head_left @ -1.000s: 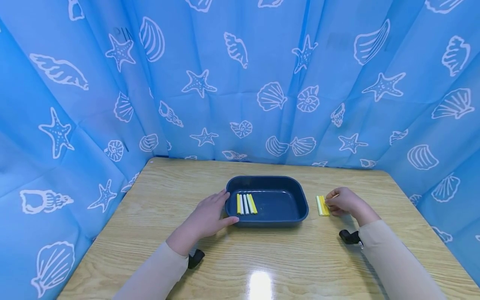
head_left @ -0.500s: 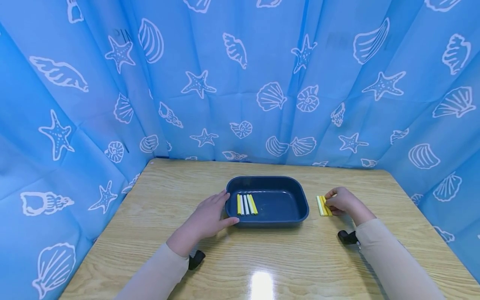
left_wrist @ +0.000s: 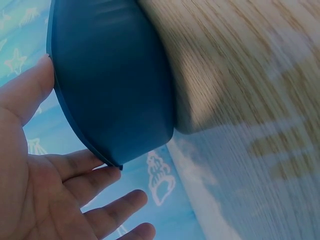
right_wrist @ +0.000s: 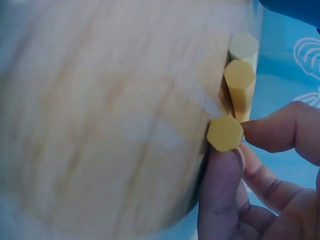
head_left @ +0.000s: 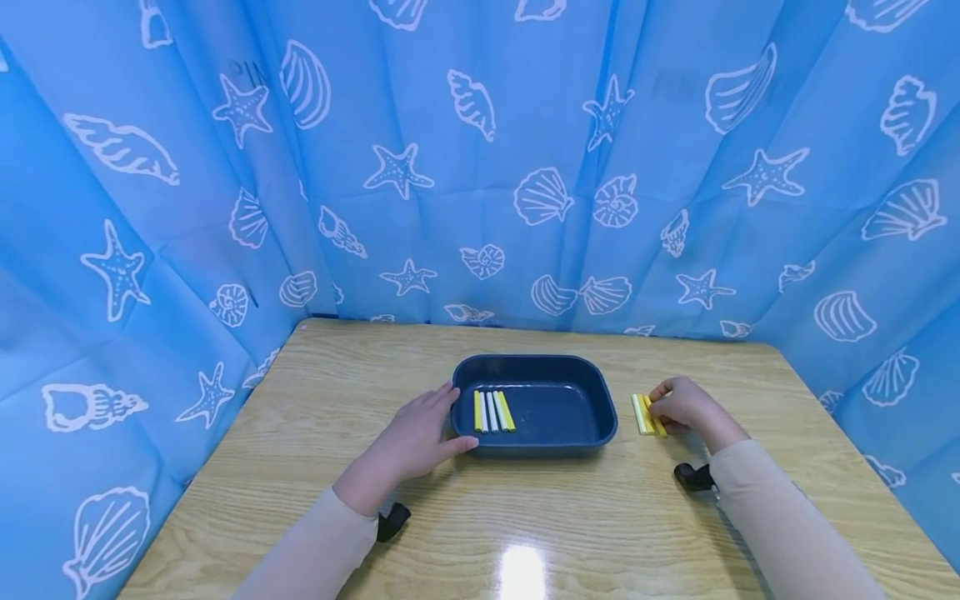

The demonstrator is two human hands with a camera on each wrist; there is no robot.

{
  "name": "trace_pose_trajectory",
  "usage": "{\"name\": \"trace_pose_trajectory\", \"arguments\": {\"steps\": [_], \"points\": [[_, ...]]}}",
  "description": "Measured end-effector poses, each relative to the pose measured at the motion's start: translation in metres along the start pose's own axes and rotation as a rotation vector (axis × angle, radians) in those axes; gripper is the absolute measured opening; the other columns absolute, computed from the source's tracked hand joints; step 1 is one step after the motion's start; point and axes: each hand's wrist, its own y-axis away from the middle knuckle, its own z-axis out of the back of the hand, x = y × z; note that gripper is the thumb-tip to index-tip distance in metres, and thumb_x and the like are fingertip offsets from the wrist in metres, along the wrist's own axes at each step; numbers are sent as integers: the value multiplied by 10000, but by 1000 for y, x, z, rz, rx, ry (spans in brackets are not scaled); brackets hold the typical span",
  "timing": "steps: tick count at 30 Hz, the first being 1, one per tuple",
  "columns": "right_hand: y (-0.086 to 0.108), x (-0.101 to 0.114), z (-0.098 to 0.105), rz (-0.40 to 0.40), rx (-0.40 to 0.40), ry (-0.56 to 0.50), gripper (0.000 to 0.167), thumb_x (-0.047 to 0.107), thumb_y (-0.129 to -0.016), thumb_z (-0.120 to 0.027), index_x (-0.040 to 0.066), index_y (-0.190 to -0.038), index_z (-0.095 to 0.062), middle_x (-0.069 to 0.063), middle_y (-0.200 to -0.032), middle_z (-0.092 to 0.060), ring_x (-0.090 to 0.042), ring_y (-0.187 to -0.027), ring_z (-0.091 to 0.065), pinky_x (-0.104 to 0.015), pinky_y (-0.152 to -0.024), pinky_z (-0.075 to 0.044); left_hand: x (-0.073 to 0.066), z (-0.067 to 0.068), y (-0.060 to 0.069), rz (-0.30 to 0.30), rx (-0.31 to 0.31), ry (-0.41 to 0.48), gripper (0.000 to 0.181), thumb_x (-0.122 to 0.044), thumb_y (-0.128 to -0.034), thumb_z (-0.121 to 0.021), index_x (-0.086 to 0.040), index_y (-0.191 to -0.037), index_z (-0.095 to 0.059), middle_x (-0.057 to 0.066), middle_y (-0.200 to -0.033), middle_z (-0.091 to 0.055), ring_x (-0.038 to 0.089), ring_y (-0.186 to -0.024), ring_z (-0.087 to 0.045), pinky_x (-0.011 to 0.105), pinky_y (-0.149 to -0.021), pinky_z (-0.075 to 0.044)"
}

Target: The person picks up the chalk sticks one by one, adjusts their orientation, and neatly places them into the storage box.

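My right hand (head_left: pixel 687 406) pinches a yellow chalk stick (right_wrist: pixel 225 133) between thumb and finger, low over the table right of the tray. Beside it lie another yellow chalk stick (right_wrist: pixel 240 76) and a pale chalk stick (right_wrist: pixel 244 48), close together. My left hand (head_left: pixel 415 429) rests at the left end of the dark blue tray (head_left: pixel 558 412), fingers spread. In the left wrist view the thumb and two fingertips touch the tray's rim (left_wrist: pixel 74 127). Inside the tray, several yellow and white chalk sticks (head_left: pixel 492 412) stand in a row at the left; its right part shows bare floor.
A wooden table (head_left: pixel 585 508) carries everything, with a bright glare spot near its front. Blue curtains (head_left: pixel 480 208) with shell and starfish prints hang behind and along both sides. Black camera mounts (head_left: pixel 693 477) sit at both wrists.
The pinched yellow chalk stick has shifted right, and its near end now stands apart from the other two. The right hand has moved slightly. The left hand and tray have stayed put.
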Motion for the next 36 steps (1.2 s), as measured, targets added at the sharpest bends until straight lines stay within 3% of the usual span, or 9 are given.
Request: {"name": "trace_pose_trajectory", "arguments": {"steps": [13,20,36], "points": [[16,-5,19,44,61,-129,467,57,-937,-562,-116,-1351,-433,-58,-821,-572,-134,-668,-581,-298,-626,-566,1,-1,0,-8,-5,0,864,-546,-922,-659,-38,-1549,-353,150,-1610,-310,362,-1471,-297,537,-1186,-252],[27,9,29,65,82,-164,496,78,-949,-586,-108,-1375,-413,-88,-984,-572,-156,-776,-601,-349,-720,-586,1,-2,-1,-9,-8,4,860,-542,-924,-661,-36,-1549,-353,152,-1609,-312,360,-1472,-297,539,-1184,-255],[38,49,38,138,225,-312,515,110,-988,-584,-52,-1422,-358,-17,-993,-609,-107,-798,-631,-340,-808,-579,-2,3,2,-3,-13,12,852,-520,-921,-677,-21,-1538,-367,166,-1599,-328,368,-1464,-310,541,-1181,-260]]}}
